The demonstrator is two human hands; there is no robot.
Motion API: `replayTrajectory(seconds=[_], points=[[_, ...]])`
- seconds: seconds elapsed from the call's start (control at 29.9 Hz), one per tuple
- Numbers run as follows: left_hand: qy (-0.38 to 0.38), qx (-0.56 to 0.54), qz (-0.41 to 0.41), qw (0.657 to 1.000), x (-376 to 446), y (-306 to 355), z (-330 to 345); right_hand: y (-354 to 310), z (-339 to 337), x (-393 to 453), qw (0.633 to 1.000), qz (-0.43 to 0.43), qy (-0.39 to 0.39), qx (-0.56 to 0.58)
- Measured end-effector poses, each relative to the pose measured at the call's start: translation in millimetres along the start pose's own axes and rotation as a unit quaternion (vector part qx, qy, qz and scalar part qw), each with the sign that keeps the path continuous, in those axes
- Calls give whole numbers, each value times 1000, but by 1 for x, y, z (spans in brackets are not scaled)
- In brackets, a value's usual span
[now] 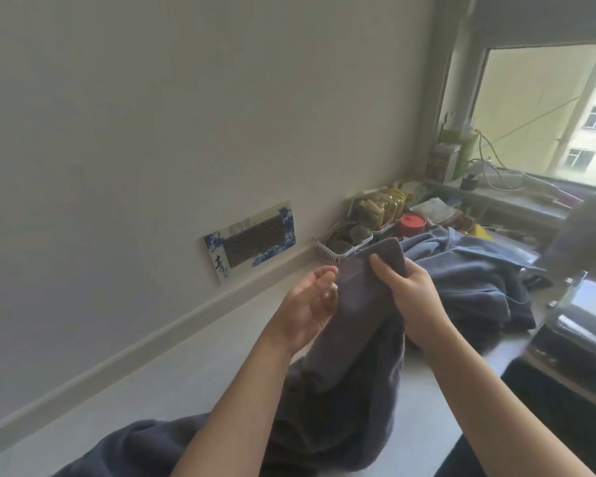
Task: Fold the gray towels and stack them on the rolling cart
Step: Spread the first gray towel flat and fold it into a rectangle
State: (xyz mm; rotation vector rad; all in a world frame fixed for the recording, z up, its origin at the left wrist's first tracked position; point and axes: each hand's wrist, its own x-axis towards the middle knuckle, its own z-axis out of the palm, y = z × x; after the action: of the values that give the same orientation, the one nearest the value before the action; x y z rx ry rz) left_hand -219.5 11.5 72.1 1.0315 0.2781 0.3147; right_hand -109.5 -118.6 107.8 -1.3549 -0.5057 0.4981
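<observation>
A person's right hand (405, 290) grips the upper edge of a gray towel (355, 325), fingers curled over the cloth and thumb pressed to its near face, lifting it above a pale countertop (172, 370). The left hand (310, 304) is beside it, palm turned toward the towel, fingers loosely bent and touching the fabric's left edge; whether they pinch it cannot be told. The towel hangs from the right hand in a long fold, its lower end bunching on the countertop near the front edge, where more dark cloth (141, 445) spreads toward the near left corner. Behind the hands, a heap of bluish-gray towels (479, 270) lies toward the counter's right side. Along the far edge by the wall, a white slotted basket (338, 251) holds small dark packets, with a clear box of packets (382, 206) and a red lidded jar (412, 224) just beyond it. A blue-and-white framed wall socket (252, 239) sits low on the wall (186, 115) above the counter's back edge. A window (547, 111) fills the upper right, its sill crowded with bottles and cables.
</observation>
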Motion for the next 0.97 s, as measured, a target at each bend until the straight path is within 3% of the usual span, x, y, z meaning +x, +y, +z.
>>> replayTrajectory(seconds=[0.1,0.17,0.27,0.37,0.4,0.5,0.6,0.67,0.77,0.87,0.97], points=[[-50,115,-18,992,37,1,41,-17,-37,24,999,-31,-11,-42],[-73,117,-24,990,60,0,67,-28,-59,35,998,-46,12,-36],[-100,103,-34,989,96,-3,87,-37,-94,52,997,-32,65,27],[-113,173,-75,976,127,-2,92,-41,-132,70,986,-1,128,108],[-120,225,-97,962,138,-1,91,-42,-144,76,981,8,146,126],[-128,434,-152,879,165,10,86,-39,-177,90,969,14,194,149],[-71,482,-158,859,184,33,78,-29,-202,98,954,17,240,177],[-35,522,-136,841,197,52,76,-24,-215,101,944,20,267,191],[-16,608,-96,788,226,77,87,-19,-230,107,940,29,278,195],[45,657,23,752,263,96,114,-20,-235,114,941,14,277,193],[101,730,151,659,292,104,149,-24,-241,124,943,-12,287,166]])
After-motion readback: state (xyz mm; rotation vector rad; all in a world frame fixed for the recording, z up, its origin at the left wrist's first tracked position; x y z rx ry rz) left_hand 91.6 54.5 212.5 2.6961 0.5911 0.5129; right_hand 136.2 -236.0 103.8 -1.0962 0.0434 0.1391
